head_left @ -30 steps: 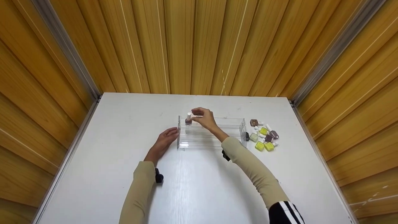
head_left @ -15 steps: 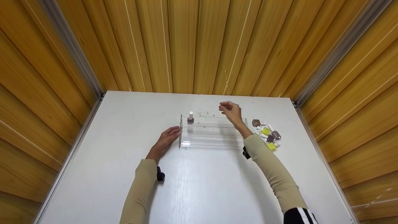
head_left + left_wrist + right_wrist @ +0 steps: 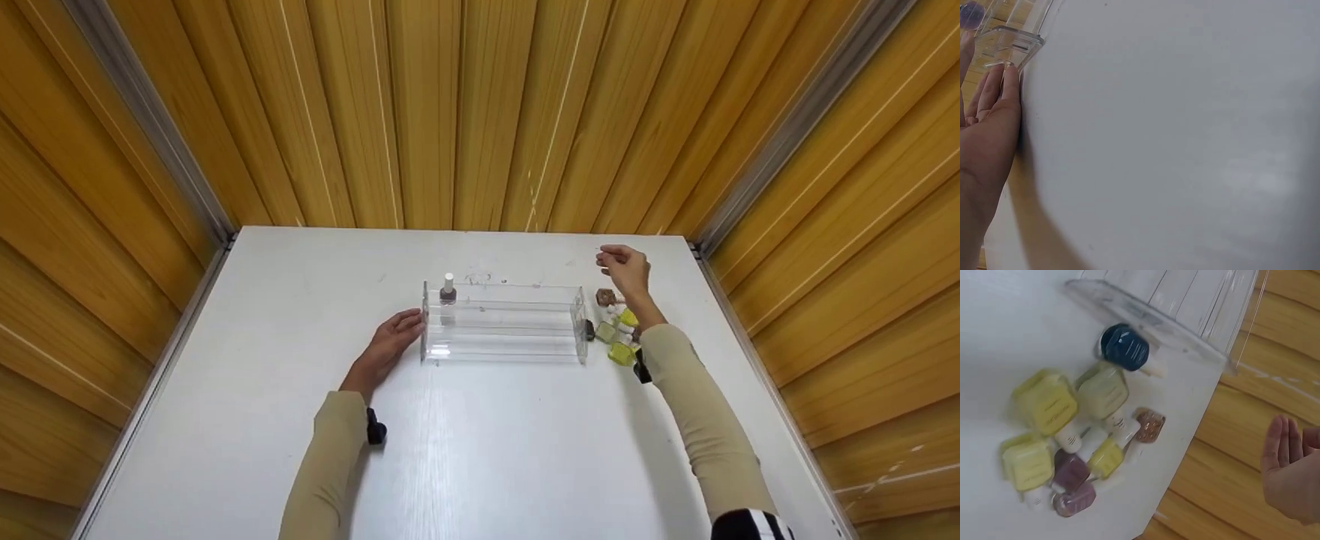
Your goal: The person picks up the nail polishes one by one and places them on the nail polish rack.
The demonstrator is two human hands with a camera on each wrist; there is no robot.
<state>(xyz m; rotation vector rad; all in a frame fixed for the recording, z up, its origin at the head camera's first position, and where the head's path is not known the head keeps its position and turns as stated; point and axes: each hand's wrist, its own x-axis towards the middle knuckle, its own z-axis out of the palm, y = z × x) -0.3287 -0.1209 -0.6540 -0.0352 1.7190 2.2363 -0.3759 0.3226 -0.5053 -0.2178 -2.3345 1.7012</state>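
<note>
Standing mauve white-capped bottle (image 3: pixel 448 295) on clear rack (image 3: pixel 510 316), left fingers (image 3: pixel 1011 84) straight against rack, right fingers (image 3: pixel 1273 441) loosely bent

A booth-like work cubicle is suggested: the white counter (image 3: pixel 480 450) across the lower frame is enclosed at left, right and top by wood-look panelling (image 3: pixel 420 112), and the corners are marked by a grey metal post (image 3: pixel 152 120) at upper left and a matching post (image 3: pixel 801 120) at upper right.
</note>
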